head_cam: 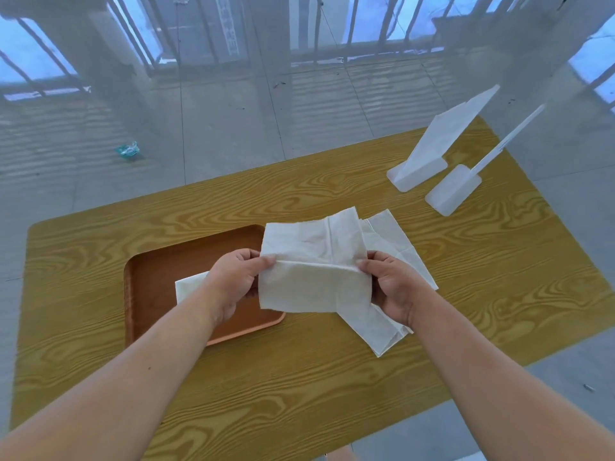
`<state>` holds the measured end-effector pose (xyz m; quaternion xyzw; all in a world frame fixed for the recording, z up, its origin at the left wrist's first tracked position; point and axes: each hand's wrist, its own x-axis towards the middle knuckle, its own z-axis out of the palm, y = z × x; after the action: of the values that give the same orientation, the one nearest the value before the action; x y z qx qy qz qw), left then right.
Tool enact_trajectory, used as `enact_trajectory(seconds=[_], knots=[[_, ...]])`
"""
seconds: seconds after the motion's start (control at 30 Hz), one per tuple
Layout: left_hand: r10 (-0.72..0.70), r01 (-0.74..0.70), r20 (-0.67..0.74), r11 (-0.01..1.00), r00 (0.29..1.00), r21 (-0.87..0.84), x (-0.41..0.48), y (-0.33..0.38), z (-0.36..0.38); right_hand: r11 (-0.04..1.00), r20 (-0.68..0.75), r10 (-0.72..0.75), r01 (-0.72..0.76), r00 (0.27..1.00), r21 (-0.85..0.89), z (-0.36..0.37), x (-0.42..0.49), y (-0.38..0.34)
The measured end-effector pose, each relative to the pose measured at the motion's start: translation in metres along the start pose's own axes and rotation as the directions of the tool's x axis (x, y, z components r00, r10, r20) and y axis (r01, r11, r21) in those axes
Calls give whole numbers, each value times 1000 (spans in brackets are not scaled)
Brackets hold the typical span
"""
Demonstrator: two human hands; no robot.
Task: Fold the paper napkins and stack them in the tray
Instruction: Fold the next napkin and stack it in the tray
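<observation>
I hold a white paper napkin (314, 267) in the air above the table, bent along a crease across its middle. My left hand (234, 281) pinches the crease at its left end and my right hand (391, 284) pinches it at the right end. Below and to the left lies a brown tray (156, 277), with a folded white napkin (189, 287) in it, mostly hidden by my left forearm. Loose unfolded napkins (392, 247) lie on the table under and to the right of the held one.
The wooden table (299, 377) has rounded corners and its edges are close on all sides. Two white plastic stands (429, 168) sit at the far right, one holding an upright sheet. Grey tiled floor with a teal scrap (127, 150) lies beyond.
</observation>
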<state>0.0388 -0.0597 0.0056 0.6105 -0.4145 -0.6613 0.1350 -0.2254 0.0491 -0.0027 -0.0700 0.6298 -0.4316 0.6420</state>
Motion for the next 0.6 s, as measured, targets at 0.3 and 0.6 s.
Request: enact_trajectory(seconds=[0.3,0.6], knots=[[7,-5,72,999,997,-35,7,-24,-5,992,-4,-46,45,999,-117,-9,3,7],[181,-190,59,945,982,265,6,-15,-6,896,28,-207,201,978,-397,-15,-4,4]])
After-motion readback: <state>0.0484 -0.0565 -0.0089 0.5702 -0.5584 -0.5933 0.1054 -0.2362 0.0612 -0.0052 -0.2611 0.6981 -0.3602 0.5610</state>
